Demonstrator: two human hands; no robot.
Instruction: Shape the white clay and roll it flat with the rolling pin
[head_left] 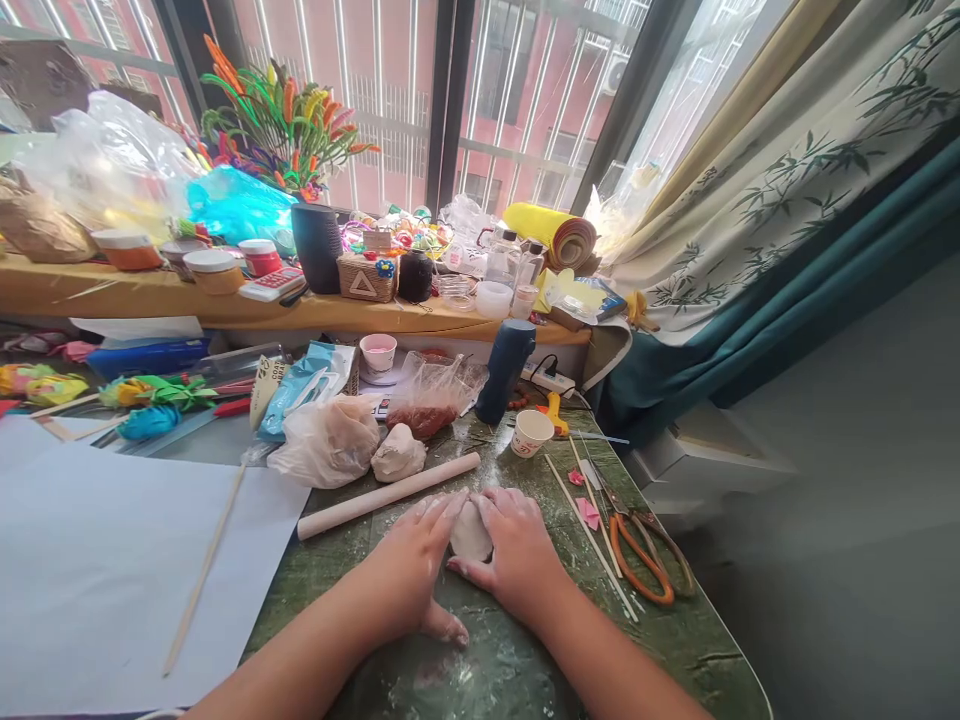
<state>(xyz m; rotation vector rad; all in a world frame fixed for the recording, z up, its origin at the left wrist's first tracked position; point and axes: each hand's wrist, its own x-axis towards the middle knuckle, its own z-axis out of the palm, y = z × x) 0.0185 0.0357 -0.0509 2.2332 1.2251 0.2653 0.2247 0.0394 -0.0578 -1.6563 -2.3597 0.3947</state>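
Between my two hands, on the powder-dusted green table, lies a small pale lump of clay. My left hand presses its fingers along the lump's left side, its thumb stretched away toward me. Around the right side curves my right hand, fingers over the far edge and thumb at the near edge. White residue coats the fingers of both hands. Just beyond them rests a pale wooden rolling pin, slanting up to the right. Behind it sits a larger chunk of clay, beside a crumpled plastic bag.
At the right are orange-handled scissors, thin wooden sticks and a paper cup. A dark blue cylinder stands behind. White paper covers the left side. The crowded windowsill runs along the back.
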